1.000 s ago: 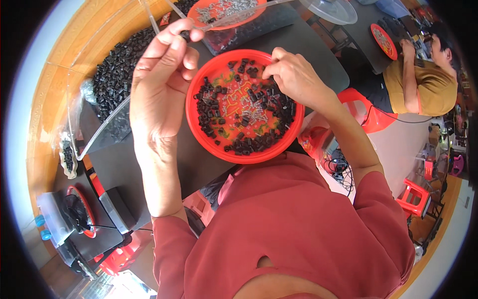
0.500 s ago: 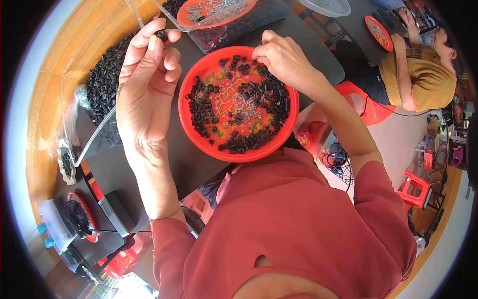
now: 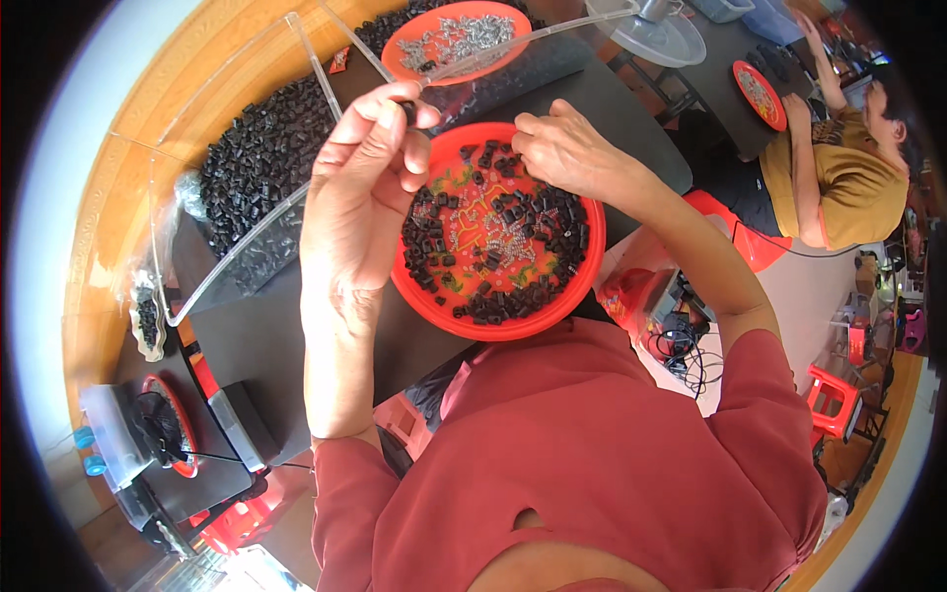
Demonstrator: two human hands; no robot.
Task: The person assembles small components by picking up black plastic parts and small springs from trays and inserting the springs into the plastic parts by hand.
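One small black piece (image 3: 409, 112) sits in your left hand (image 3: 357, 192), pinched between thumb and forefinger with the other fingers loosely curled and parted. You hold it up beyond the far left rim of the red dish (image 3: 483, 333), in front of the clear bin's edge. A light, even pinch near the fingertips serves best here, since a piece this small would likely roll if squeezed off-centre; turn it with the thumb rather than the wrist.

Your right hand (image 3: 580, 156) is at the dish's far right rim, its fingers bunched close together and pointing down. Whether they have hold of anything, or touch the black pieces (image 3: 503, 302) there, you cannot tell from this angle. Pick with thumb and forefinger only, taking a loose one from the edge of the ring rather than digging into the thick part, so its neighbours stay put.

The dish's near rim lies close to your red top (image 3: 592, 434); whether they touch is unclear. Lean in gently, and rest no weight on the rim. Bring both hands over the dish when handling pieces, so a slip lands inside it.
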